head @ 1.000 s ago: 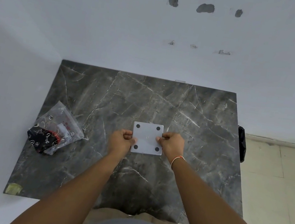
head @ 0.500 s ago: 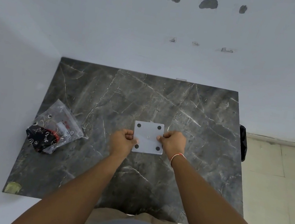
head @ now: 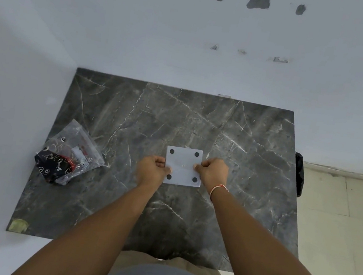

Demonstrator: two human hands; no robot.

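Observation:
A white square plate point(head: 183, 164) with a dark dot near each corner lies in the middle of the dark marble table point(head: 234, 133). My left hand point(head: 151, 171) pinches its left edge with curled fingers. My right hand point(head: 214, 173), a thin orange band on its wrist, pinches the right edge the same way. Whether the plate rests on the table or is held just above it cannot be told.
A clear plastic bag point(head: 70, 153) with dark printed contents lies near the table's left edge. A yellowish sticker point(head: 19, 224) marks the front left corner. White walls close in behind and to the left. A black object point(head: 299, 174) hangs off the right edge above a tiled floor.
Both hands and the plate have stayed almost where they were. The left hand has slid slightly lower along the plate's left edge.

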